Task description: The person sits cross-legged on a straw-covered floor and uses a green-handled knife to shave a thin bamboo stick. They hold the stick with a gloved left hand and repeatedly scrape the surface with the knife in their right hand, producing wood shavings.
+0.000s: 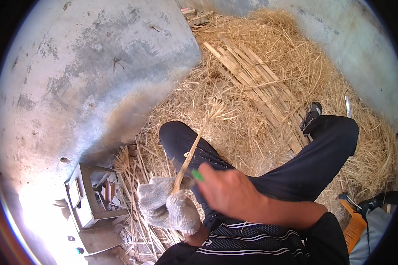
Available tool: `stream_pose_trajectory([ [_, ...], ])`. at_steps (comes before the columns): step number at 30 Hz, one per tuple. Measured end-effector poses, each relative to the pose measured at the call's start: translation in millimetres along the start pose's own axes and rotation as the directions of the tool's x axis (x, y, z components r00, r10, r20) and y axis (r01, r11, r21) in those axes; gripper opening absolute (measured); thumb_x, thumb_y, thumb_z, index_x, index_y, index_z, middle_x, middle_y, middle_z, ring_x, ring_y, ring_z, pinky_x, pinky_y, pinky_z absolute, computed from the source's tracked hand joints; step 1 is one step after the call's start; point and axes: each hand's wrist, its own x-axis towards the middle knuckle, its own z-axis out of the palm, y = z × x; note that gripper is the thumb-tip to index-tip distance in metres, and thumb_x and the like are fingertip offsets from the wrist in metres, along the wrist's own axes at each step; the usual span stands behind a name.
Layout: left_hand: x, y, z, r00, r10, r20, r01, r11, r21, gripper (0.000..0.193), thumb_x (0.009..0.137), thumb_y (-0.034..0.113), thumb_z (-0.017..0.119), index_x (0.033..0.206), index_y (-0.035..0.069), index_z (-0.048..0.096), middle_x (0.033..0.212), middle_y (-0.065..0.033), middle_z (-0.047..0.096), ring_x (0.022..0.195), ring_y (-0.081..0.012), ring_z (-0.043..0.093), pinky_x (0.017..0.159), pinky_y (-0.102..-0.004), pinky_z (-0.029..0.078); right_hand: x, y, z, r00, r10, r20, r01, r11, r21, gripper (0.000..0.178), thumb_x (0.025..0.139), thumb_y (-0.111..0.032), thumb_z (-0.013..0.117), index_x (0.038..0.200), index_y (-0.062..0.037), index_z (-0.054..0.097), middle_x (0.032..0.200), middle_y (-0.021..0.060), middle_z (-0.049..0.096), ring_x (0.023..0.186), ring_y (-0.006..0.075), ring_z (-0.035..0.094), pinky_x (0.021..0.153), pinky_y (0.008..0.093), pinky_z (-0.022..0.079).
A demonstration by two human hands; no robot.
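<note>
My left hand (168, 205), in a grey knitted work glove, is closed around the lower end of a bamboo stick (193, 151). The stick slants up and away over my left thigh, and its far end is split into a fan of thin curled shavings (217, 110). Close against the glove, my bare right hand (232, 192) is closed on a small green-handled knife (197, 175). Motion smears this hand, and the knife's greyish blade beside the stick shows only faintly.
Split bamboo strips (256, 84) lie across a heap of straw-like shavings (278, 39) beyond my legs. At left stand a wooden box frame (95, 198) and many thin sticks (139, 221). An orange plastic item (353, 225) is at lower right. Walls (97, 66) enclose the spot.
</note>
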Motion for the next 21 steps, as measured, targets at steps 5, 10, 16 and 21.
stream_pose_trajectory([
  [5, 5.3, 22.1, 11.5, 0.987, -0.140, 0.080, 0.148, 0.983, -0.110, 0.030, 0.078, 0.016, 0.081, 0.089, -0.008, 0.065, 0.075, -0.0161, 0.068, 0.064, -0.0242, 0.065, 0.062, -0.0328, 0.055, 3.8, 10.1, -0.2, 0.996, 0.082, -0.020, -0.082, 0.997, 0.005, 0.020, 0.096, -0.016, 0.062, 0.089, -0.0026, 0.050, 0.053, 0.0181, 0.054, 0.048, 0.0387, 0.059, 0.043, 0.0475, 0.046],
  [10, 6.5, 12.4, -3.1, 0.992, -0.112, 0.057, 0.115, 0.992, -0.054, 0.026, 0.063, -0.001, 0.084, 0.084, -0.006, 0.069, 0.092, -0.0176, 0.068, 0.082, -0.0210, 0.066, 0.072, -0.0328, 0.053, -11.9, -22.9, -26.1, 0.998, -0.014, 0.066, 0.003, 0.986, 0.169, 0.018, 0.092, -0.010, 0.065, 0.093, 0.0006, 0.050, 0.055, 0.0172, 0.054, 0.050, 0.0373, 0.060, 0.045, 0.0457, 0.045],
  [16, 14.2, 7.4, -10.4, 0.981, -0.031, 0.190, 0.012, 0.995, 0.102, 0.020, 0.070, -0.001, 0.075, 0.087, -0.006, 0.067, 0.088, -0.0137, 0.065, 0.072, -0.0206, 0.065, 0.063, -0.0313, 0.055, -14.2, -15.7, -13.8, 0.999, -0.033, 0.023, 0.028, 0.981, 0.192, 0.019, 0.090, -0.008, 0.066, 0.094, 0.0005, 0.050, 0.056, 0.0162, 0.054, 0.052, 0.0365, 0.061, 0.044, 0.0450, 0.045],
  [21, 22.3, 13.0, 0.8, 0.997, -0.043, 0.060, 0.039, 0.996, 0.081, 0.025, 0.062, -0.001, 0.084, 0.080, -0.005, 0.068, 0.078, -0.0118, 0.065, 0.073, -0.0245, 0.065, 0.062, -0.0327, 0.053, 1.3, -0.2, 11.9, 0.993, 0.109, -0.040, -0.110, 0.994, 0.000, 0.019, 0.092, -0.013, 0.064, 0.096, 0.0008, 0.052, 0.060, 0.0205, 0.059, 0.055, 0.0406, 0.062, 0.046, 0.0470, 0.049],
])
